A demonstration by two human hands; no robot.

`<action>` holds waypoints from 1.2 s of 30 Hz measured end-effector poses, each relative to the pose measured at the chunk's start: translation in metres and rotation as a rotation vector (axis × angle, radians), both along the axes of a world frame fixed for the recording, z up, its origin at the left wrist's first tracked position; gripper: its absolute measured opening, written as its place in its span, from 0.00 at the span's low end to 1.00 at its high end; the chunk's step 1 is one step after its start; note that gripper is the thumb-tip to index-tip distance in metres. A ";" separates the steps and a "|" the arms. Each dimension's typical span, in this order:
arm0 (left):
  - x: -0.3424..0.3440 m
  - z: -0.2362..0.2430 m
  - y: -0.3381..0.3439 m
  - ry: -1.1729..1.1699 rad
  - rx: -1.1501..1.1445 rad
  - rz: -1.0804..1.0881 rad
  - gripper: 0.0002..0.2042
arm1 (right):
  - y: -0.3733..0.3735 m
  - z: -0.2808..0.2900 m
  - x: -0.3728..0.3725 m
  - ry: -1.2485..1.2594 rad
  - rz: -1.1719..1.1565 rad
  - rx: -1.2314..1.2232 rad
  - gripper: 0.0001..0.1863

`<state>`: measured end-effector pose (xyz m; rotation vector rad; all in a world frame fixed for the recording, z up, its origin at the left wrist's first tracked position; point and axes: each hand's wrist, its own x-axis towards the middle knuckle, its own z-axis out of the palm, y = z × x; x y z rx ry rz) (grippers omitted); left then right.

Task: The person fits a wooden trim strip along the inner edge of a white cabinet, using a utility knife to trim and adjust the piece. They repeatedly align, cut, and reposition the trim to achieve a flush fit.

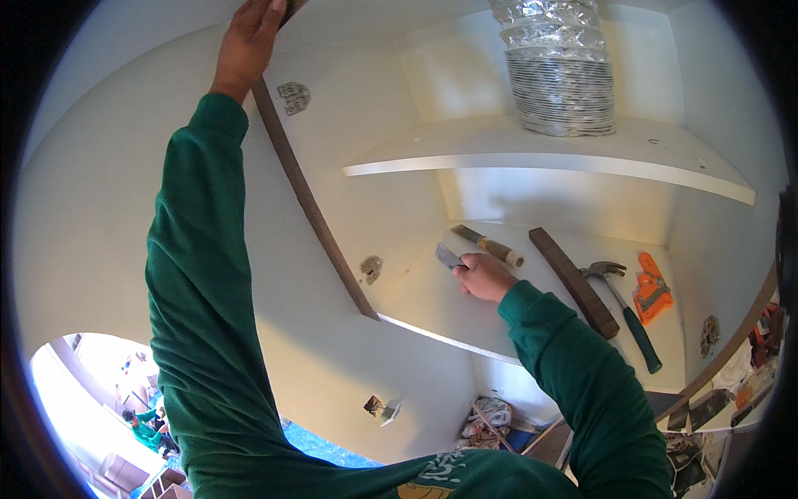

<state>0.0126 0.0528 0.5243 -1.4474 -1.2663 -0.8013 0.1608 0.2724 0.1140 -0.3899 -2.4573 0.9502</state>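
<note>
My left hand (245,46) reaches up to the top, fingers closed around dark brown wood at the upper end of the cabinet's side edge strip (312,208). My right hand (486,276) grips a flat metal-bladed tool (447,254) over the lower shelf (440,308). Just beyond it lies a chisel-like tool with a pale wrapped handle (499,249). To its right lie a dark wooden bar (573,283), a claw hammer with a green handle (636,324) and an orange plastic-and-metal tool (652,291).
A silver flexible duct (561,91) stands on the upper shelf (416,164). Hinge fittings (370,269) are on the cabinet walls. Cloths (490,420) and clutter are below. Another person in green (150,428) is in the distant bright opening at lower left.
</note>
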 end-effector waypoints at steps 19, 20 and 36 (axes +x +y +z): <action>-0.077 0.032 -0.012 -0.040 0.105 0.186 0.35 | 0.011 -0.013 -0.010 0.043 -0.067 0.174 0.17; -0.075 0.030 -0.011 -0.042 0.112 0.185 0.36 | 0.010 -0.014 -0.011 0.053 -0.076 0.197 0.17; 0.039 0.043 0.097 -0.019 0.558 0.316 0.28 | 0.002 -0.014 -0.019 0.017 -0.076 0.204 0.20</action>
